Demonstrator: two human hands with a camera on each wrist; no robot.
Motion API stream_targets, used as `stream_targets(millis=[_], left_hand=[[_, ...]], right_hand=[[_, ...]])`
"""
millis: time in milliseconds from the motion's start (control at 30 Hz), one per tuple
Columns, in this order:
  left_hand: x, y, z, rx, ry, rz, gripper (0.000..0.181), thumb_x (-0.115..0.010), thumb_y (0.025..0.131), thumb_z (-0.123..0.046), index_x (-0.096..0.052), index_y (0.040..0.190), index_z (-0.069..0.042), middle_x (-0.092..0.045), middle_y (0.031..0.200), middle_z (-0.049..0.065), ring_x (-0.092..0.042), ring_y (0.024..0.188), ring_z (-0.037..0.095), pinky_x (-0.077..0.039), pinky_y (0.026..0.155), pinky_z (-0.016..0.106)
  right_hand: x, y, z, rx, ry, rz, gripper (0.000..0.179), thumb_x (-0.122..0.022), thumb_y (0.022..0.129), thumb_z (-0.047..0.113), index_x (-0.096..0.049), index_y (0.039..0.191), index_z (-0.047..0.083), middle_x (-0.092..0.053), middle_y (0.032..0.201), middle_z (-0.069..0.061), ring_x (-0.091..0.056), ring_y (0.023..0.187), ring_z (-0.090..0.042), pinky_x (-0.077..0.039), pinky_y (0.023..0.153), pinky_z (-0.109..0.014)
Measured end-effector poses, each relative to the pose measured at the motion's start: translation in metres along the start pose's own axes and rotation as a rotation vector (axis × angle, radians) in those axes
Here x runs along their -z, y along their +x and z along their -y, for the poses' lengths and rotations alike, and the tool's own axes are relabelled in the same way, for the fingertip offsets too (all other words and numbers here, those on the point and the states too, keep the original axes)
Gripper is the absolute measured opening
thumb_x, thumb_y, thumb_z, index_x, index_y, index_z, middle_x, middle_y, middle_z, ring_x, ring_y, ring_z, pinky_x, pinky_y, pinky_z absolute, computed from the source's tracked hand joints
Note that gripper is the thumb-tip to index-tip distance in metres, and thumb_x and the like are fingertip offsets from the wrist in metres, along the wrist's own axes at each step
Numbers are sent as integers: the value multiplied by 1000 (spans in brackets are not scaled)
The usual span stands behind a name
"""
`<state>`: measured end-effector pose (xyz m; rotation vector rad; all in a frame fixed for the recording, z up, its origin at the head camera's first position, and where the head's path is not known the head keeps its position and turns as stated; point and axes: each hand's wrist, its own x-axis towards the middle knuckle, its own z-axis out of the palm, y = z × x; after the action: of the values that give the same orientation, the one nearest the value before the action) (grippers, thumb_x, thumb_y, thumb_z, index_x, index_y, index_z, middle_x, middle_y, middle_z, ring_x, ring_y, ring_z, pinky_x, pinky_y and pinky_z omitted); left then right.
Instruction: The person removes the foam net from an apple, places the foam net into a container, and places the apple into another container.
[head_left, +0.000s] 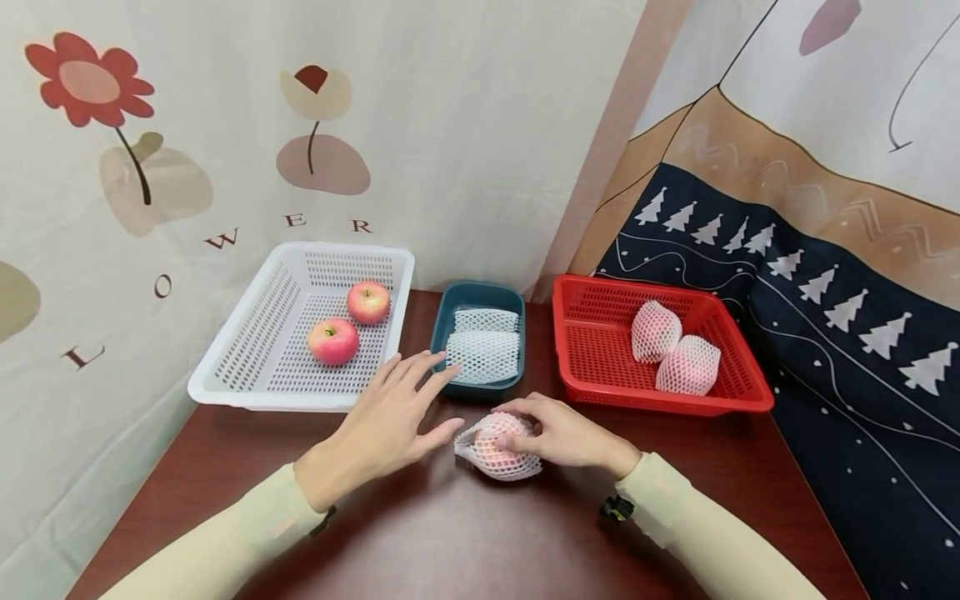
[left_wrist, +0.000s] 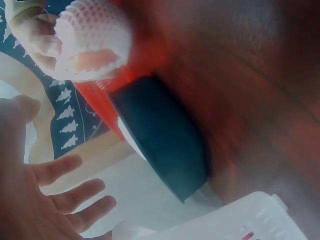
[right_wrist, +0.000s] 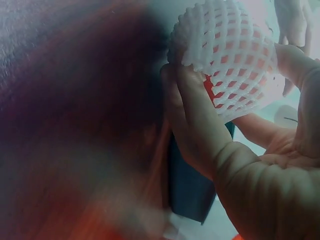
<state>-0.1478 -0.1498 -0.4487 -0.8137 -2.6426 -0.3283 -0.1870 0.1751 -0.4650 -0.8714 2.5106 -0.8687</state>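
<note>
An apple in a white foam net (head_left: 495,450) is gripped by my right hand (head_left: 558,429) at the middle front of the table. In the right wrist view, the fingers and thumb curl round the netted apple (right_wrist: 235,60), and some red skin shows through the mesh. My left hand (head_left: 390,417) hovers to its left with fingers spread, holding nothing. The left wrist view shows that left hand (left_wrist: 55,195) apart from the netted apple (left_wrist: 95,40). Just beyond the hands stands a dark teal box (head_left: 485,292) with white foam nets (head_left: 483,354) in it.
At the back left a white perforated basket (head_left: 247,333) holds two bare apples (head_left: 333,342). On the right, a red basket (head_left: 600,333) contains two netted apples (head_left: 688,365). All stand on a brown table (head_left: 480,542), with printed curtains (head_left: 480,125) behind.
</note>
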Motion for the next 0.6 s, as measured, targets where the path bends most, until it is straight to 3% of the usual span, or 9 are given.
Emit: stream_targets(millis=[167, 333, 600], left_hand=[[-1, -5, -2, -17, -12, -8, 73, -77, 106, -60, -67, 161, -13, -65, 165, 17, -60, 157, 40, -46, 133, 69], [-4, -10, -6, -25, -34, -5, 70, -78, 106, -57, -68, 161, -14, -67, 164, 17, -62, 155, 40, -47, 133, 69], [-8, -13, -12, -44, -58, -8, 66, -79, 107, -54, -69, 159, -15, -70, 160, 15, -69, 147, 39, -51, 130, 67]], right_hand=[[-2, 3, -2, -9, 5, 13, 56, -76, 112, 50, -71, 160, 23, -73, 133, -1, -66, 115, -14, -58, 100, -37], [-1, 3, -4, -36, 20, 10, 56, -72, 114, 50, -69, 161, 20, -74, 140, -4, -69, 126, -19, -60, 111, -48], [2, 1, -5, -32, -23, -48, 55, -68, 116, 51, -69, 161, 19, -74, 145, -5, -70, 133, -22, -60, 118, -56]])
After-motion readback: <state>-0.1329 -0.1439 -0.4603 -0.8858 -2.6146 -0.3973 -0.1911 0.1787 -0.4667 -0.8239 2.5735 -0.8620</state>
